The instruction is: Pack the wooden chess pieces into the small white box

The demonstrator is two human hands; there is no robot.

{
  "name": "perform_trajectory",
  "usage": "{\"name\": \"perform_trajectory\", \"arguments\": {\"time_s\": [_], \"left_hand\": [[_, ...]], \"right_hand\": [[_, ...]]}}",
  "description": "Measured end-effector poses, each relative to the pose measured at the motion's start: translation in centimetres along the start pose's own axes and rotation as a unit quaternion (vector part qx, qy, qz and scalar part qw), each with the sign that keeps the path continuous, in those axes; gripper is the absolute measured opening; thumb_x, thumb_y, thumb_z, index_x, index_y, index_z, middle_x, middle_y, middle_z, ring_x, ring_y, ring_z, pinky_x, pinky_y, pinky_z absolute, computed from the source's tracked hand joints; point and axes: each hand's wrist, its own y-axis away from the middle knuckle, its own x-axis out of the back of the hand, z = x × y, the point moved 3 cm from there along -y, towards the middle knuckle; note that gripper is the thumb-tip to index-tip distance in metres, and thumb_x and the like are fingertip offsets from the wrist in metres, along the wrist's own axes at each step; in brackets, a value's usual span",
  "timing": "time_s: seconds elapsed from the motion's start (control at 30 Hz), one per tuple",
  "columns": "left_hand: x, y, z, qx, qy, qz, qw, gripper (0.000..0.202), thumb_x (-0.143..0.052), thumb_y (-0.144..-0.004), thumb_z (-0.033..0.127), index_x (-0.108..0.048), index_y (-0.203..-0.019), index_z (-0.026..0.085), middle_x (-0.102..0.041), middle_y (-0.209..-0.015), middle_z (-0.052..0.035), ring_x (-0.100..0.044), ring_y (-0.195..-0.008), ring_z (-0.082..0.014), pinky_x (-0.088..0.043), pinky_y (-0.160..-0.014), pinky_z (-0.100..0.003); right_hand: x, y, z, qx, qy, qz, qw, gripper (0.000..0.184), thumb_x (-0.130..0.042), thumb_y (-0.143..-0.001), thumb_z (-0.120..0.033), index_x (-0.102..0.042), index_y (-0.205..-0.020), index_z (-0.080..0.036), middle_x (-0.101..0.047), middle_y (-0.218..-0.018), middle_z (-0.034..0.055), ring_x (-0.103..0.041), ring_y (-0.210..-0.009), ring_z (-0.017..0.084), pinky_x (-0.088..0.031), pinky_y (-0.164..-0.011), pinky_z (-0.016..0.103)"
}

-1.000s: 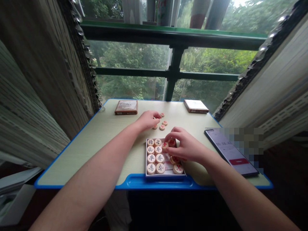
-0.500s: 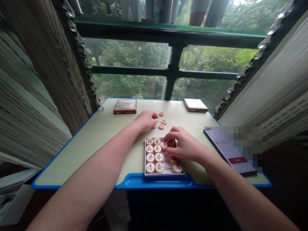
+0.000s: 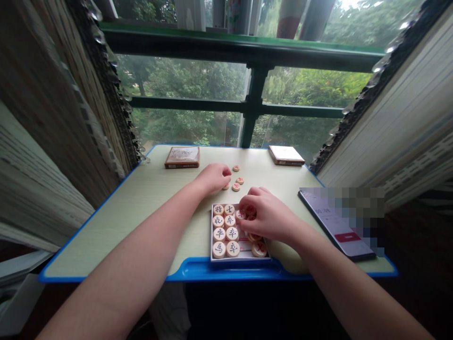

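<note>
My right hand (image 3: 267,215) is over the right half of a shallow white box (image 3: 211,236), its thumb and fingers closed about a red-marked Chinese chess piece (image 3: 240,214) in the top row. Black-marked pieces (image 3: 232,233) fill the two left columns, while other red ones (image 3: 259,249) lie on the right, partly hidden by that hand. Beyond the box, my left hand (image 3: 215,177) has its fingers curled in; what they hold, if anything, is hidden. A loose piece (image 3: 226,187) shows just under its fingertips. Close by lie more red-marked pieces (image 3: 236,187).
Two flat brown-edged boxes, one at left (image 3: 182,157) and one at right (image 3: 286,155), lie along the table's far edge. A phone (image 3: 332,222) rests on the right. The table (image 3: 116,236) has a blue rim and front tray, with a window behind and curtains at both sides.
The view has shifted slightly. My right fingers have drawn back a little around the red piece in the box; my left hand stays almost where it was.
</note>
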Motion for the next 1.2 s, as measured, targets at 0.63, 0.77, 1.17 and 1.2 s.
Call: {"name": "perform_trajectory", "arguments": {"time_s": [0.63, 0.77, 1.17, 1.2], "left_hand": [[-0.38, 0.0, -0.4, 0.022, 0.03, -0.04, 0.998, 0.029, -0.055, -0.07, 0.026, -0.07, -0.093, 0.016, -0.071, -0.093, -0.0059, -0.063, -0.082, -0.0189, -0.047, -0.073, -0.025], [-0.39, 0.05, -0.33, 0.029, 0.036, -0.042, 0.998, 0.029, -0.055, -0.069, 0.025, -0.069, -0.093, 0.016, -0.071, -0.093, -0.0062, -0.063, -0.082, -0.0195, -0.047, -0.073, -0.026], [-0.28, 0.01, -0.27, 0.029, 0.036, -0.049, 0.998, 0.028, -0.055, -0.071, 0.025, -0.069, -0.093, 0.016, -0.071, -0.092, -0.007, -0.064, -0.084, -0.0201, -0.047, -0.075, -0.027], [-0.25, 0.04, -0.23, 0.029, 0.036, -0.051, 0.998, 0.028, -0.055, -0.071, 0.025, -0.069, -0.093, 0.015, -0.071, -0.093, -0.0075, -0.064, -0.085, -0.0205, -0.047, -0.076, -0.027]], "right_hand": [[0.27, 0.04, -0.51, 0.006, 0.028, -0.009, 1.0, 0.022, -0.065, -0.069, -0.028, -0.068, -0.09, -0.021, -0.057, -0.087, 0.0076, -0.048, -0.086, 0.022, -0.041, -0.073, 0.031], [0.34, 0.04, -0.59, -0.001, 0.032, -0.006, 0.999, 0.021, -0.065, -0.07, -0.031, -0.067, -0.089, -0.021, -0.057, -0.087, 0.0074, -0.048, -0.086, 0.022, -0.04, -0.073, 0.032], [0.48, 0.18, -0.36, 0.002, 0.03, 0.004, 1.0, 0.019, -0.064, -0.073, -0.035, -0.068, -0.085, -0.021, -0.057, -0.085, 0.0071, -0.049, -0.084, 0.021, -0.041, -0.073, 0.033], [0.49, 0.19, -0.33, 0.004, 0.029, 0.007, 1.0, 0.02, -0.064, -0.073, -0.036, -0.068, -0.086, -0.021, -0.057, -0.085, 0.0071, -0.049, -0.084, 0.021, -0.041, -0.073, 0.033]]}}
